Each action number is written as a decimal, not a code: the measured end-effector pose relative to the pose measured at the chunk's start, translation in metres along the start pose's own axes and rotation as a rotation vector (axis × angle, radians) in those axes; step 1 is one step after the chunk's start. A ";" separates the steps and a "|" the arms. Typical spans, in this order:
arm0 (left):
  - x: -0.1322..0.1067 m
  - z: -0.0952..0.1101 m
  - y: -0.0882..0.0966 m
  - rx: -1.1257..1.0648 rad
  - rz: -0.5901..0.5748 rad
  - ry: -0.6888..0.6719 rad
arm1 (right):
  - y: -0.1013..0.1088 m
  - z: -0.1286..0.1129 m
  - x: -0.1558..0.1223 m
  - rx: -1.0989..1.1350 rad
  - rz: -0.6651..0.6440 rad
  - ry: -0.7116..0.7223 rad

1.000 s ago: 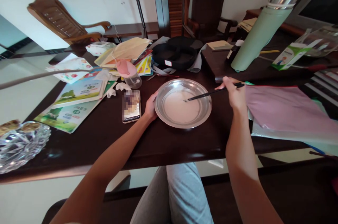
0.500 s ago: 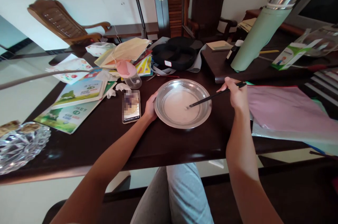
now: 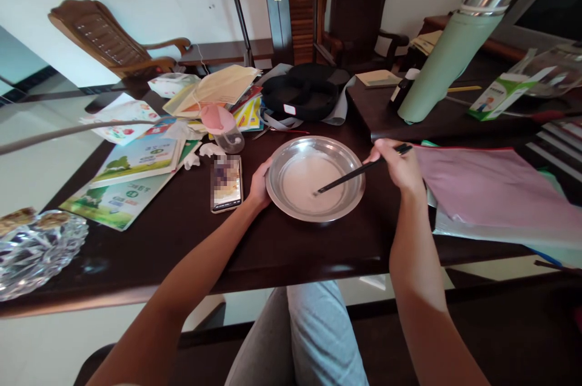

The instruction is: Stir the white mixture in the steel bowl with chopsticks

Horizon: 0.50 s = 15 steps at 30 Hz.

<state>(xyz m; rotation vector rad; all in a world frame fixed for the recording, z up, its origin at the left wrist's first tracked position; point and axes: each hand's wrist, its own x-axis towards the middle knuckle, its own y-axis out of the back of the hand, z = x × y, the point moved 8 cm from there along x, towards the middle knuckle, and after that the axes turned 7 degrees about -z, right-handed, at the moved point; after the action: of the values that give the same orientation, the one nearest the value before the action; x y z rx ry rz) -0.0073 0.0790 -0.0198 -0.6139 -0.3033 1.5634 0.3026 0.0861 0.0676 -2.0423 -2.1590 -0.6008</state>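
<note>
A round metal basin (image 3: 352,204) stands on the dark table, holding a pale, whitish liquid (image 3: 309,180). My left hand (image 3: 260,185) grips the basin's left rim; some of its fingers are hidden under or behind the wall. In my right hand (image 3: 394,162), to the right of the basin, are black chopsticks (image 3: 348,177), held close together. Their tips dip into the liquid near the middle. Just left of my left hand lies a phone (image 3: 226,184) with its screen lit.
Workbooks (image 3: 130,177) and a pink-lidded cup (image 3: 222,126) lie to the left, with a glass dish (image 3: 40,252) at the edge. Behind the basin sits a black round case (image 3: 300,95). A green thermos (image 3: 450,59) and a pink folder (image 3: 495,186) are on the right.
My right hand has shifted left and slightly down, and the chopstick tips have moved left and a bit nearer through the liquid. My left hand and the basin stay put.
</note>
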 end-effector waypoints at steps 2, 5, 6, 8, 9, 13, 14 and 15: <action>0.000 0.000 0.001 0.005 0.004 0.003 | -0.018 -0.006 0.000 -0.018 -0.126 0.009; 0.000 0.001 0.000 0.004 0.000 -0.007 | -0.014 -0.008 0.001 -0.054 -0.064 0.037; 0.000 0.001 -0.001 0.001 -0.003 -0.010 | -0.005 -0.007 0.000 -0.056 0.009 0.039; 0.000 0.001 -0.002 -0.008 -0.006 -0.008 | 0.013 -0.003 -0.002 -0.041 0.147 0.032; 0.000 0.001 -0.001 -0.011 -0.004 -0.004 | 0.018 -0.002 -0.003 -0.028 0.173 0.026; 0.001 0.000 0.000 -0.003 0.003 0.006 | -0.007 -0.006 -0.001 -0.012 -0.062 0.016; 0.001 0.000 0.000 0.001 0.003 0.005 | -0.016 -0.008 -0.001 -0.021 -0.127 0.023; 0.001 0.000 0.001 0.004 0.004 0.004 | -0.021 -0.009 0.000 -0.032 -0.163 0.032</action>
<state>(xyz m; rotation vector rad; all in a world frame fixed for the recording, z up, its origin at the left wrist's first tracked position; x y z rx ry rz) -0.0078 0.0799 -0.0203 -0.6144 -0.2960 1.5666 0.2802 0.0821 0.0714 -1.8706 -2.3275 -0.6858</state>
